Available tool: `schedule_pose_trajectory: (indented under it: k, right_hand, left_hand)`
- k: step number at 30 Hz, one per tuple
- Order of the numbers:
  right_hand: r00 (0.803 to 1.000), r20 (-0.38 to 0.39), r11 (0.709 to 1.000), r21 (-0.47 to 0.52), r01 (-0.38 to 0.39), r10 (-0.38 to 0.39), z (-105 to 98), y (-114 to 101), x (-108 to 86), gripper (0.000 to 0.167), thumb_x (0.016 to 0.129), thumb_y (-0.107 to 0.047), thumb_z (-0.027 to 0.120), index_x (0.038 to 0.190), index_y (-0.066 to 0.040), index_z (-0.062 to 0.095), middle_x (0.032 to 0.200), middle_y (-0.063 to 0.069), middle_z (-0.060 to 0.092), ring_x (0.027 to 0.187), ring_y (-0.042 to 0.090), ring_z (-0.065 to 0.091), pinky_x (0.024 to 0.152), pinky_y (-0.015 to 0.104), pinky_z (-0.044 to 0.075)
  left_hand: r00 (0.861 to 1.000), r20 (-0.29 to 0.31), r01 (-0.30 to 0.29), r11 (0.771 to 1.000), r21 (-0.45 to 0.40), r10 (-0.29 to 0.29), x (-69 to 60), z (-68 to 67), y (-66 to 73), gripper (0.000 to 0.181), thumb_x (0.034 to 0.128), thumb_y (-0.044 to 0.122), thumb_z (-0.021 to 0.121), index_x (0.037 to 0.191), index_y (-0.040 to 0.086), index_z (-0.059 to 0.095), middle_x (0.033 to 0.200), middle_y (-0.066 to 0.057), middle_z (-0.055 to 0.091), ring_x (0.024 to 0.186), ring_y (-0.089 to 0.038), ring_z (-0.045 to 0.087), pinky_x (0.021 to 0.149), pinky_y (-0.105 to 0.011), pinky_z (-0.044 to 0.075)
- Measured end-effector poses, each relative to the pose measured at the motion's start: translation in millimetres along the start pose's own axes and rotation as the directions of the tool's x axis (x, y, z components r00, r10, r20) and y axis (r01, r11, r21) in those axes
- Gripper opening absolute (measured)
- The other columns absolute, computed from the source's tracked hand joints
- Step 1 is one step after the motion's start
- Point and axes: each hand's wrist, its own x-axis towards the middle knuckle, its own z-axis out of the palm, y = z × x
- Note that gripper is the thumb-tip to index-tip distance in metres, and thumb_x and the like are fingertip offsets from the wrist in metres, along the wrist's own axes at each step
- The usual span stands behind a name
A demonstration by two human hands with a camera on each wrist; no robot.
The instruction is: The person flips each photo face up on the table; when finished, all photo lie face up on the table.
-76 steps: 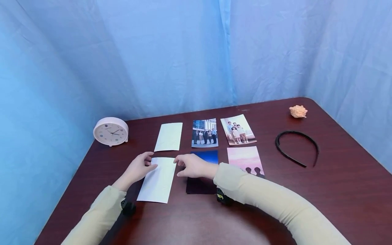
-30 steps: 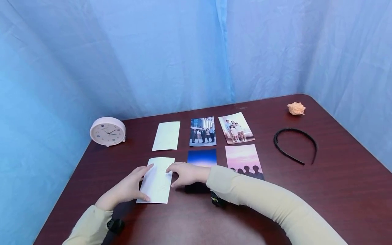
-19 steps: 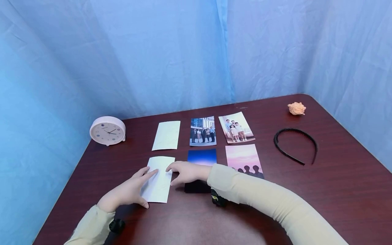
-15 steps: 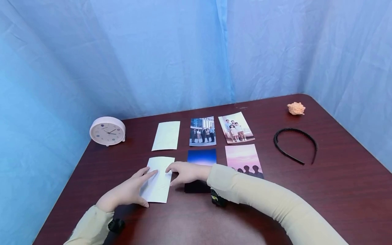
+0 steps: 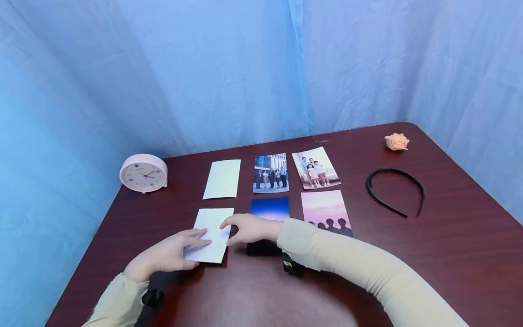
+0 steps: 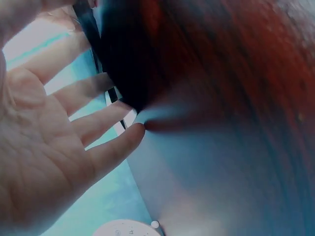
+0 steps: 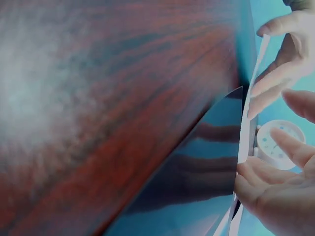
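Observation:
The nearer white card (image 5: pixel 214 219) has its near edge slightly raised, with a shadow below it. My left hand (image 5: pixel 173 252) pinches its near left part, fingers on top and thumb at the near edge. In the right wrist view that left hand (image 7: pixel 290 59) grips the card, seen as a thin white edge (image 7: pixel 244 132). My right hand (image 5: pixel 247 228) has its loosely bent fingers at the card's right edge, over the blue photo (image 5: pixel 269 206), which it partly covers. The left wrist view shows the left palm (image 6: pixel 49 132) with fingers spread.
Behind lie another white card (image 5: pixel 222 179), an office group photo (image 5: pixel 270 172) and a family photo (image 5: pixel 316 168). A pink silhouette photo (image 5: pixel 324 206) is partly under the right sleeve. A clock (image 5: pixel 144 173) stands left; a black headband (image 5: pixel 394 170) and peach flower (image 5: pixel 397 141) lie right.
The left hand has shifted from the card's upper left to its near left part and grips it. The card's near edge has risen. The right hand has moved slightly left and nearer since the oldest frame.

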Motion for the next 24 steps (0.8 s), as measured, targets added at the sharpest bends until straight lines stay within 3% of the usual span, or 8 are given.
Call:
schedule_pose_trajectory:
  k: [5,11,14,18,24]
  right_hand:
    - [1.000,0.006,0.999,-0.037,0.028,-0.027,1,-1,-0.3,0.041,0.085,-0.019,0.069,0.124,-0.007,0.060,0.130,0.009,0.058,0.119,0.022,0.052,0.103,0.030,0.040]
    - [0.997,-0.060,0.999,-0.013,0.052,-0.052,1,1,-1.0,0.029,0.086,-0.015,0.068,0.115,-0.008,0.066,0.114,0.005,0.066,0.099,0.018,0.057,0.089,0.026,0.046]
    - [0.991,-0.120,0.998,0.021,0.061,-0.058,0,2,-1.8,0.021,0.086,-0.010,0.067,0.107,-0.008,0.069,0.105,0.005,0.069,0.097,0.017,0.060,0.088,0.027,0.048]
    - [0.976,-0.215,0.996,0.070,0.058,-0.042,0,6,-0.7,0.011,0.086,-0.007,0.066,0.097,-0.009,0.070,0.096,0.003,0.071,0.094,0.016,0.064,0.084,0.025,0.049]
    - [0.955,-0.295,0.993,0.096,0.071,-0.040,-2,6,-0.2,0.006,0.086,-0.007,0.066,0.090,-0.009,0.071,0.090,0.002,0.072,0.086,0.015,0.064,0.077,0.020,0.049]
  left_hand:
    - [0.999,-0.016,-0.036,0.997,-0.074,0.035,-0.4,-3.1,-5.1,0.039,0.0886,0.030,0.065,0.124,0.012,0.064,0.137,-0.014,0.053,0.128,-0.040,0.045,0.099,-0.055,0.041]
    - [0.993,-0.107,0.032,0.972,-0.233,-0.058,1.8,-3.6,-14.1,0.032,0.0923,0.032,0.060,0.113,0.011,0.071,0.121,-0.011,0.065,0.114,-0.032,0.058,0.092,-0.047,0.049]
    - [0.982,-0.178,0.018,0.961,-0.278,-0.070,4.2,-1.4,-15.6,0.025,0.0930,0.025,0.060,0.108,0.010,0.072,0.111,-0.007,0.069,0.104,-0.023,0.063,0.088,-0.038,0.052]
    - [0.952,-0.300,-0.038,0.949,-0.314,-0.061,8.3,1.6,-13.7,0.017,0.0919,0.017,0.062,0.100,0.009,0.074,0.098,-0.003,0.071,0.088,-0.008,0.062,0.080,-0.026,0.052]
    - [0.877,-0.474,-0.098,0.939,-0.329,-0.075,11.7,0.2,-6.9,0.009,0.0871,0.006,0.065,0.086,0.006,0.074,0.088,-0.005,0.070,0.080,0.002,0.056,0.072,-0.020,0.049]
